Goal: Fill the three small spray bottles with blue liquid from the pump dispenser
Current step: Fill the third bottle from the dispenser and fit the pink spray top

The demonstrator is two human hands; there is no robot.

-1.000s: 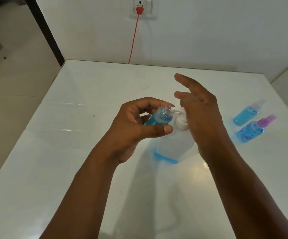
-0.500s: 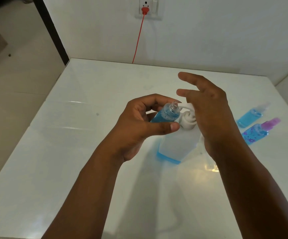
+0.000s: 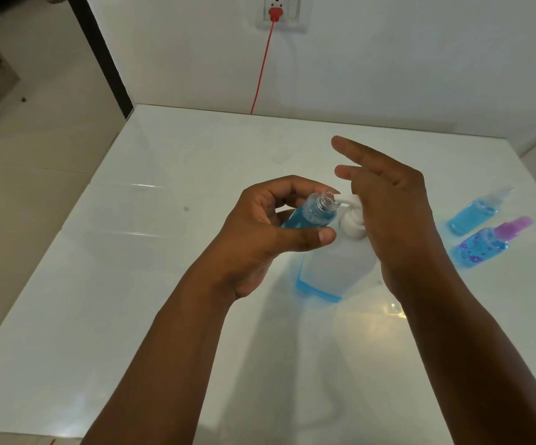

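A white glossy bench carried everything, set against a white wall with one socket plate at 12 o'clock; a red plug sat in it and its red cord dropped behind the bench's far edge. A dark post stood at 11 o'clock beside pale floor.

The right hand lay over the pump head, hiding most of the spout, and the left hand covered the lower part of the bottle it held.

Three small spray bottles showed, and one pump dispenser. Two bottles lay on their sides at 3 o'clock, close together: one with a clear cap, one with a purple cap and a flower print, both blue inside. The third, open bottle, capless, tilted with its threaded neck touching the spout, was mostly full of blue liquid with bubbles near the top. The dispenser, frosted and nearly drained, kept a thin blue band at its base.

Left grip: curled round the open bottle at centre. Right grip: released, fingers straight, palm on the pump.
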